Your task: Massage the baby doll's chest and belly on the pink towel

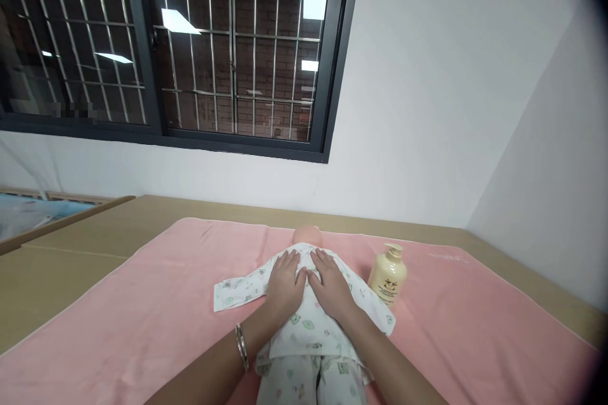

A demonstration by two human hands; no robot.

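Observation:
A baby doll (308, 236) lies on a pink mat with its head pointing away from me. It wears a white long-sleeved top (308, 329) with small green leaf-like prints and matching trousers (289, 383). My left hand (286, 281) rests flat on the left side of the doll's upper body, fingers stretched out. On the right side lies my right hand (330, 285), also flat, its thumb close to the other thumb. Both hands press on the cloth without gripping it. Only the rounded top of the doll's head shows beyond the collar.
A cream pump bottle (388, 273) stands on the pink mat (156, 316) right of the doll, close to its sleeve. The mat covers a wooden table (80, 253) set against a white wall. A barred window (237, 44) is above. Bluish material (42, 209) shows at far left.

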